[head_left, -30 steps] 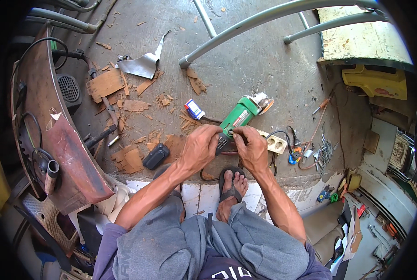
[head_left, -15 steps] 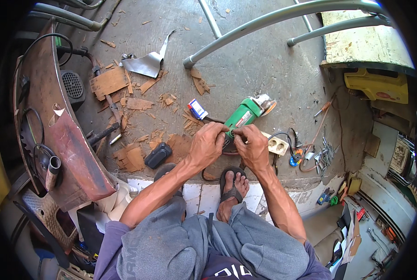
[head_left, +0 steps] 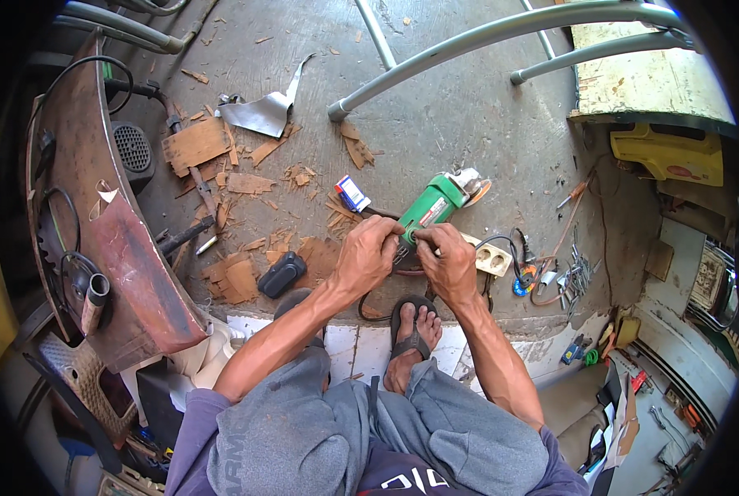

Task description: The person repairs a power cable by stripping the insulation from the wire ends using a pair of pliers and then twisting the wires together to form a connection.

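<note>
A green angle grinder (head_left: 429, 208) lies on the concrete floor, its silver head and disc pointing away to the right. Over its rear end, my left hand (head_left: 371, 252) and my right hand (head_left: 449, 258) face each other with a small gap between them. Thumb and fingertips are pinched together on both. Whatever sits in the pinches is too small to name, and I cannot tell whether the fingertips touch the grinder. Just left of the grinder is a small blue, white and red box (head_left: 353, 193). A cream power strip (head_left: 491, 256) lies right of my right hand.
Broken brown wood pieces (head_left: 196, 147) and a bent silver sheet (head_left: 258, 114) litter the left floor. A dark case (head_left: 282, 274) lies near my left forearm. Grey metal tubing (head_left: 468, 50) arches across the far side. Loose metal bits (head_left: 580, 277) lie at right; a curved reddish panel (head_left: 142, 273) stands at left.
The view has shifted very slightly. Both hands keep their pinched pose over the grinder's rear end, and nothing else has visibly moved.
</note>
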A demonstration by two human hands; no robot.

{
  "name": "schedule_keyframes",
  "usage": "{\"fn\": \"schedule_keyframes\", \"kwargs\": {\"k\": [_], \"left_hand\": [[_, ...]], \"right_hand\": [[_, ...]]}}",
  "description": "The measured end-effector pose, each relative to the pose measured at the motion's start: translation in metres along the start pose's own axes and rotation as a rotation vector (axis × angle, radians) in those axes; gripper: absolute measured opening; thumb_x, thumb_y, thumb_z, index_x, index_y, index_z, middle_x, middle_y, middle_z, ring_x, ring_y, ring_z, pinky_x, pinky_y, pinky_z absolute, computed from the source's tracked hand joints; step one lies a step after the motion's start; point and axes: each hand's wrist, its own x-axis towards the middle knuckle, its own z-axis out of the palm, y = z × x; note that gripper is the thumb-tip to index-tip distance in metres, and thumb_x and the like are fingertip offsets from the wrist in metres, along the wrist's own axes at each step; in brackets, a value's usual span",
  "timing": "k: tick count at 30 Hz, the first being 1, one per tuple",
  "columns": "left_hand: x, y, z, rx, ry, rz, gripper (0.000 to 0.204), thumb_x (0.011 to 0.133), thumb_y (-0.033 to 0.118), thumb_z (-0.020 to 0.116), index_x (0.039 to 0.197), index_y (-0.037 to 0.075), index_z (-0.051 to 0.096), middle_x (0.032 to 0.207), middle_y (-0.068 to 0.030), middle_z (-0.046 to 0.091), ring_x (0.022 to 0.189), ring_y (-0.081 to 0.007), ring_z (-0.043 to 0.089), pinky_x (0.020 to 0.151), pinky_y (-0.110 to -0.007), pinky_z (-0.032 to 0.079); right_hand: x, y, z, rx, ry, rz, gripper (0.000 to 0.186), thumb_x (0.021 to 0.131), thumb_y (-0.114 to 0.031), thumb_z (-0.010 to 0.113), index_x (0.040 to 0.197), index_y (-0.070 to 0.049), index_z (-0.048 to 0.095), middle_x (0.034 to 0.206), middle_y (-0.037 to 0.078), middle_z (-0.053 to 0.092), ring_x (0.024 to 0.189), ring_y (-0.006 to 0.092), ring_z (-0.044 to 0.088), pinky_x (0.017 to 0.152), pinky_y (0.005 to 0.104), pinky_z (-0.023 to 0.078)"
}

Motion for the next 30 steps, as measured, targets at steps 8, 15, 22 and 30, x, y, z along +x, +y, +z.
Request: {"fn": "schedule_keyframes", "kwargs": {"k": [8, 15, 22, 30], "left_hand": [[-0.001, -0.002, 0.001, 0.021, 0.001, -0.001, 0.016, 0.089, 0.004, 0.065, 0.105, 0.000, 0.068, 0.095, -0.0155, 0.067, 0.086, -0.0331, 0.067, 0.076, -0.040, 0.052], [-0.001, 0.000, 0.001, 0.015, 0.003, 0.000, 0.016, 0.089, 0.004, 0.064, 0.105, 0.000, 0.068, 0.094, -0.0157, 0.066, 0.086, -0.0332, 0.067, 0.076, -0.040, 0.052], [-0.001, 0.001, 0.002, 0.012, 0.005, -0.005, 0.016, 0.089, 0.003, 0.064, 0.105, 0.000, 0.068, 0.095, -0.0159, 0.066, 0.086, -0.0334, 0.066, 0.075, -0.040, 0.052], [0.001, 0.000, 0.005, 0.029, 0.001, 0.004, 0.015, 0.090, 0.003, 0.064, 0.104, 0.000, 0.068, 0.095, -0.0155, 0.065, 0.086, -0.0333, 0.066, 0.076, -0.041, 0.051]], "right_hand": [[0.005, -0.003, -0.012, 0.112, -0.054, 0.164, 0.021, 0.089, -0.004, 0.069, 0.109, 0.000, 0.070, 0.093, 0.016, 0.070, 0.084, 0.0303, 0.071, 0.074, 0.0368, 0.055], [0.007, 0.004, -0.020, 0.097, -0.068, 0.153, 0.021, 0.093, -0.012, 0.069, 0.111, -0.002, 0.071, 0.094, 0.013, 0.071, 0.081, 0.0231, 0.071, 0.072, 0.0332, 0.054], [0.008, -0.005, -0.013, 0.176, -0.135, 0.485, 0.021, 0.094, -0.019, 0.069, 0.102, 0.000, 0.072, 0.090, 0.016, 0.071, 0.083, 0.0303, 0.070, 0.072, 0.0360, 0.054], [0.006, -0.001, -0.005, 0.055, -0.062, 0.305, 0.020, 0.092, -0.020, 0.070, 0.096, -0.001, 0.072, 0.083, 0.017, 0.068, 0.075, 0.0320, 0.068, 0.068, 0.0401, 0.052]]}}
